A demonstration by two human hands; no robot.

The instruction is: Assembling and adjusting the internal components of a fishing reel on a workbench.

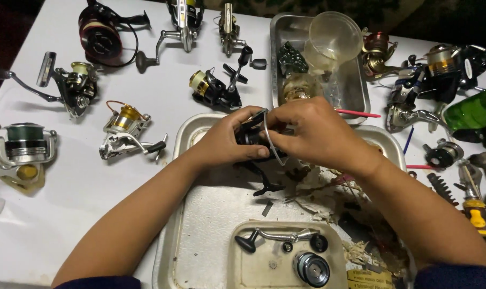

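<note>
Head view, looking down on a white table (82,192) crowded with fishing reels. Both hands meet over a large metal tray (200,214) at centre: left hand (227,140) wrapped closed around a black reel body (249,136), right hand (312,134) curled over its far-right side, fingers pinching at the thin wire bail (270,142) that arcs down between the two hands. Held reel raised just above the tray, not resting on it.

Judging by the layout, well into a strip-down rather than at its start. Already off and lying in a small cream tray (253,267) at the near edge: a crank handle (272,236), a round spool (311,268), two small dark caps. Loose black part (265,187) on the large tray below the hands, beside crumpled, grease-stained paper (328,200) to the right. Body and bail not yet apart, so more left to do there; cannot tell exactly which piece the right fingers work on, being hidden by the hand.

Farther off: a second steel tray (355,91) with a clear plastic cup (334,37), a gold-spooled reel (126,131) to the left, a black reel (216,88) just beyond the hands, a yellow-handled screwdriver (476,208) at far right.
</note>
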